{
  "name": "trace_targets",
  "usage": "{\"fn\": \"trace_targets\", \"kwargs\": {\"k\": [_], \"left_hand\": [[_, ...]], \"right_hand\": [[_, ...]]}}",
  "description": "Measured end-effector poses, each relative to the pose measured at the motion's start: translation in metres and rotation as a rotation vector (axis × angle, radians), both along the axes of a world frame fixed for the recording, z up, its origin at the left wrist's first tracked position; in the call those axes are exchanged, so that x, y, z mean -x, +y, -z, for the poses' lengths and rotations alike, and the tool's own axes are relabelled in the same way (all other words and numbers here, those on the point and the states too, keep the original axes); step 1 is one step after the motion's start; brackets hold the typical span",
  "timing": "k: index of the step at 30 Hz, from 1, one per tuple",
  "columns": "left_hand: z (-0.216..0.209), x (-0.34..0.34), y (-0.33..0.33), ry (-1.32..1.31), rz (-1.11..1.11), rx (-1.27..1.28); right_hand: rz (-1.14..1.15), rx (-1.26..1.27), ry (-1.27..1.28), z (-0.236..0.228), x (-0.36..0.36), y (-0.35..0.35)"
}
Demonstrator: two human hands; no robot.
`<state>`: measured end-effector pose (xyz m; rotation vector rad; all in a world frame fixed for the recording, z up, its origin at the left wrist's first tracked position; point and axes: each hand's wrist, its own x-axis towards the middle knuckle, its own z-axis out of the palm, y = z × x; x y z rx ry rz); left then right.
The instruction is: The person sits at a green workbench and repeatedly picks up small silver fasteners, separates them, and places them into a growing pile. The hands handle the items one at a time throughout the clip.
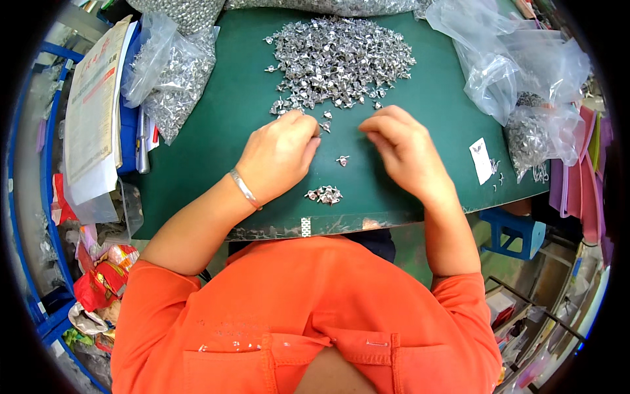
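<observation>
A large heap of small silver metal pieces lies on the green tabletop. My left hand, with a silver bangle on its wrist, rests at the heap's near left edge. Its thumb and fingers are pinched together; anything between them is hidden. Across from it my right hand hovers with curled fingers and thumb drawn close, and I cannot make out what they hold. A couple of loose pieces lie between the hands. Closer to me sit a single piece and a small cluster of pieces.
A clear bag of metal parts stands at the left beside papers and a blue holder. Plastic bags, a white card and thin metal bits lie at the right. A blue stool stands below.
</observation>
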<state>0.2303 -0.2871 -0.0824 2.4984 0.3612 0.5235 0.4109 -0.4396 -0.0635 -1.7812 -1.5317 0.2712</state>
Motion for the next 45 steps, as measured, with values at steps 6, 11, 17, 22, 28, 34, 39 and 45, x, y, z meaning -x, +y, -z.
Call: {"fn": "trace_targets", "kwargs": {"k": [6, 11, 17, 22, 28, 34, 39, 45], "left_hand": [[-0.01, 0.015, -0.01, 0.124, -0.021, 0.141], [-0.009, 0.026, -0.002, 0.046, -0.024, 0.266], [-0.008, 0.029, -0.002, -0.037, -0.076, 0.302], [0.0, 0.027, -0.011, -0.015, 0.023, 0.138], [0.001, 0.029, -0.015, -0.027, 0.148, 0.164], [-0.004, 0.032, -0.009, -0.048, 0.028, 0.373], [-0.004, 0.032, -0.006, -0.051, -0.044, 0.437], [-0.003, 0.031, -0.006, -0.071, -0.054, 0.446]], "right_hand": [[-0.068, 0.078, -0.001, 0.005, 0.013, -0.009], [-0.103, 0.063, -0.004, 0.008, 0.024, -0.006], [-0.083, 0.051, 0.011, 0.011, 0.022, -0.005], [-0.328, 0.156, -0.035, 0.004, 0.024, -0.003], [-0.12, -0.052, -0.129, 0.012, 0.018, 0.036], [-0.122, 0.231, 0.04, 0.003, 0.013, 0.027], [-0.014, 0.204, -0.029, -0.008, -0.004, 0.02], [-0.19, 0.135, -0.012, 0.008, 0.013, 0.02]]}}
